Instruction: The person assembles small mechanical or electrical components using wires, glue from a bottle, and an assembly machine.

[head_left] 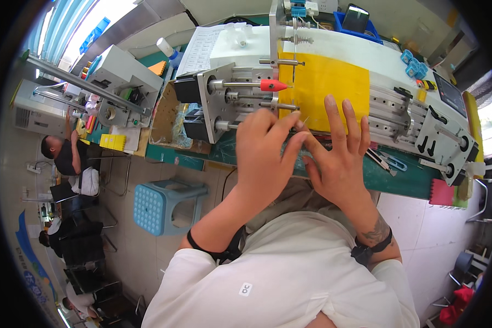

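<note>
My left hand [259,147] is closed in a pinch at the front end of a coil-winding machine's spindles; what its fingertips hold is too small to make out. Beside it my right hand [336,156] is open, three fingers stretched out over a yellow sheet [333,76]. Its index fingertip meets the left fingertips, while the thumb stays apart below. Just behind the left fingers is a metal spindle tip [287,106]. Farther back, a spindle with a red pointed tip [273,85] juts out from the left motor block [216,90].
Metal rails [388,112] run right to an end plate [445,139]. A utility knife [381,162] lies at the green table's front edge. A cardboard box [167,123] stands left of the machine, a blue stool [167,205] below. Other people sit at the far left.
</note>
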`<state>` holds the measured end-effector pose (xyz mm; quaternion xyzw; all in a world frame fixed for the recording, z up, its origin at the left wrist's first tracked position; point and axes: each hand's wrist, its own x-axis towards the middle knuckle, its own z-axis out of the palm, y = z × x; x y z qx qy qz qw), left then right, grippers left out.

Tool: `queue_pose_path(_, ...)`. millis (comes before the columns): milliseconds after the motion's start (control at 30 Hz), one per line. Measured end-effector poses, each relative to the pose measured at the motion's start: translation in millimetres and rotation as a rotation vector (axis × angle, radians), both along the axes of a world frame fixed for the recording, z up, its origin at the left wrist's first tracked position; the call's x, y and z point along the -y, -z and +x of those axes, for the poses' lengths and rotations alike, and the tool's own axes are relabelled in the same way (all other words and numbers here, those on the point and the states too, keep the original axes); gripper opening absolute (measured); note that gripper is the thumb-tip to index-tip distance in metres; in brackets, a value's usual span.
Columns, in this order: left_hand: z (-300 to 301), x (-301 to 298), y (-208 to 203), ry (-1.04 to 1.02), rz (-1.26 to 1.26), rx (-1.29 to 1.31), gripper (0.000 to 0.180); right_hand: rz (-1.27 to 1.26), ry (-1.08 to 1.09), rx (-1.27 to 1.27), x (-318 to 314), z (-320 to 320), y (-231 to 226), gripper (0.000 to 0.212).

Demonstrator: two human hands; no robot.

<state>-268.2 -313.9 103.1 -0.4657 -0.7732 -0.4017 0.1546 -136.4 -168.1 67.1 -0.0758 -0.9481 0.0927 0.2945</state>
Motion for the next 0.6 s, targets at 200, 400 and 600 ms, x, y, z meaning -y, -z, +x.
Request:
queue_pose_path(200, 0, -4, 1, -0.019, 0.124, 0.084, 0.011, 0.017, -0.019, -0.022, -1, 0, 2, 0.068)
queue_pose_path(400, -7, 35, 28, -0.123, 0.235, 0.181, 0.003, -0.008, -0.028, 0.009, -2, 5, -4, 0.069)
queue_pose_path(600, -4, 40, 47, -0.167, 0.231, 0.196, 0.004, -0.026, -0.045, 0.027, -2, 7, -3, 0.066)
